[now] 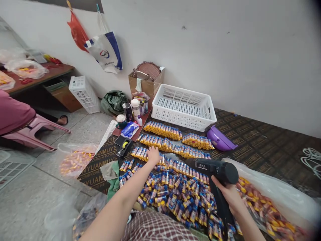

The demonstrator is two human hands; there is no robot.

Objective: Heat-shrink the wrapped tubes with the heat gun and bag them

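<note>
My left hand (153, 155) rests on a row of small blue-and-yellow capped tubes (140, 153), its fingers spread over their tops. In my right hand (227, 194) is a black heat gun (213, 169), held by the handle with the nozzle pointing left, above the right part of the rows. Several neat rows of these tubes (163, 130) lie side by side on the dark printed board. Nearer to me spreads a loose heap of the same tubes (173, 201), lying in all directions.
Behind the rows stand a white plastic crate (184, 107) and a purple basin (220, 139). A clear bag of yellow-and-red pieces (265, 204) lies at right. Bottles (135, 108), wipes (129, 130) and a tape dispenser (124, 147) are at left. A seated person (15, 113) is farther left.
</note>
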